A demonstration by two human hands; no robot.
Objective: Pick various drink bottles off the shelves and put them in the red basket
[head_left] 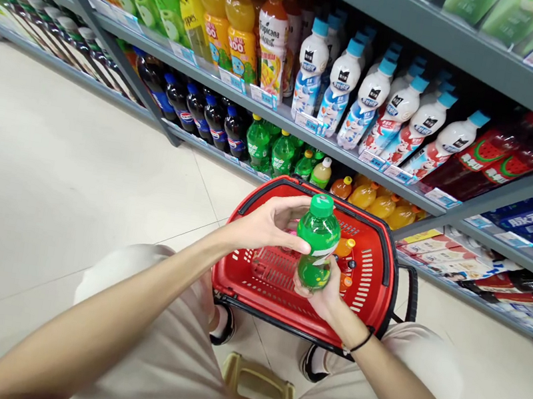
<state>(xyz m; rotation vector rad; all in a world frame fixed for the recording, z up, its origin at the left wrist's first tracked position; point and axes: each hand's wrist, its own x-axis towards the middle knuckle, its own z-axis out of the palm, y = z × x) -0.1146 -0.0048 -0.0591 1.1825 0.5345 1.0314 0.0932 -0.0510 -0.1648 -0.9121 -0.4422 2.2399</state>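
Note:
A green soda bottle (316, 234) with a green cap is held upright above the red shopping basket (251, 295). My left hand (272, 224) closes on its upper side, thumb across the front and fingers partly hidden behind. Around the bottle's lower part and base wraps my right hand (323, 289); a dark band circles that wrist. Inside the basket, partly covered by my hands and the bottle, lie several small bottles, among them one with an orange cap (345, 283).
Beyond the basket stands a grey shelf unit (215, 77) of drinks: white bottles with blue caps (375, 94), cola bottles (213, 120), green soda bottles (258, 141). The basket's black handle (412, 293) sticks out right. A yellowish stool (232, 369) is between my legs.

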